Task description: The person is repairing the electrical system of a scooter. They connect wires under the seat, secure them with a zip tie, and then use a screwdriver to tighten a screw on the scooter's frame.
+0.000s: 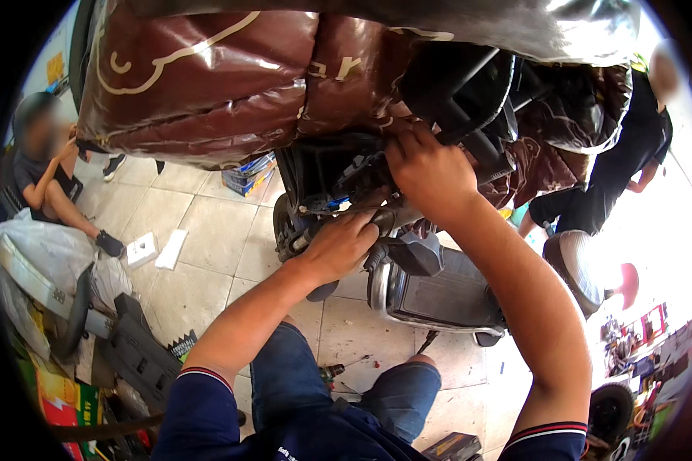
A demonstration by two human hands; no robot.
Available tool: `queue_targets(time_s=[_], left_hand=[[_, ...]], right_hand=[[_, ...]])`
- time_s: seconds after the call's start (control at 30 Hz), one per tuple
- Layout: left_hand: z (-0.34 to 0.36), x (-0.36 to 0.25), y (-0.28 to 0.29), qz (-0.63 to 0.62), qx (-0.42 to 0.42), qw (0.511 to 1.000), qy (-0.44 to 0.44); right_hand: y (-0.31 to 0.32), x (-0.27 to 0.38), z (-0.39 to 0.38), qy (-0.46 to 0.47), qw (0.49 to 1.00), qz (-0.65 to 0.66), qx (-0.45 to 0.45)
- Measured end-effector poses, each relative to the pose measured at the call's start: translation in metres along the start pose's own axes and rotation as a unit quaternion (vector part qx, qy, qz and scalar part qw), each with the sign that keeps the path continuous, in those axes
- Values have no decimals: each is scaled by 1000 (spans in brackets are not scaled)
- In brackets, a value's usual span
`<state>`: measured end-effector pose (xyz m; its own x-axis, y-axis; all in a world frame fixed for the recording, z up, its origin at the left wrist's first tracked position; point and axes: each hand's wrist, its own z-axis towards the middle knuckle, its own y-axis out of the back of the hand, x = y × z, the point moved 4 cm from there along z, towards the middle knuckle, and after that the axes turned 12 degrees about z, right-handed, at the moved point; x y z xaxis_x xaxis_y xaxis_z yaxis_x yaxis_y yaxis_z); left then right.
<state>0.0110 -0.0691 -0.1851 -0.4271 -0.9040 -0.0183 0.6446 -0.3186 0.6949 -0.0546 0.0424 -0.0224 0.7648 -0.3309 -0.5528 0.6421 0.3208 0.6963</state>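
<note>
A scooter or small electric bike stands in front of me, its grey footboard (446,296) below my forearms. Over its front hangs a shiny brown quilted cover (215,92). My left hand (337,247) is closed at the exposed front parts, beside a dark rounded tube end (386,221); what its fingertips pinch is hidden. Higher and to the right, my right hand (432,170) reaches in under the cover with bent fingers, against the black handlebar parts (469,96). Its fingertips are partly hidden among them. A grey angular piece (419,255) lies just below both hands.
A person sits at the left (42,165); another in black stands at the right (615,169). White foam pieces (142,250), a tool (331,372) and a dark box (452,446) are on the tiles. A bag-covered object (46,246) stands left; a tyre (611,411) lies right.
</note>
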Motion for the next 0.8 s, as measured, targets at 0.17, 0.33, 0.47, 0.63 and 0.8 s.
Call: queue_targets(time_s=[0.17,0.33,0.47,0.63,0.8], left_hand=[[8,7,1,-5,42,999,16],[12,3,12,-36,64,997,32],[10,5,31,-26,75,997,24],[18,-8,49,81,-22,989,-118],[30,-2,33,27,122,992,18]], right_hand=[[9,-3,-7,21,999,34,-28],[8,-5,-5,-35,999,19,17],[-1,-3,8,-88,996,23,0],[-2,-2,4,-68,995,50,-46],[3,-1,2,-40,995,54,-73]])
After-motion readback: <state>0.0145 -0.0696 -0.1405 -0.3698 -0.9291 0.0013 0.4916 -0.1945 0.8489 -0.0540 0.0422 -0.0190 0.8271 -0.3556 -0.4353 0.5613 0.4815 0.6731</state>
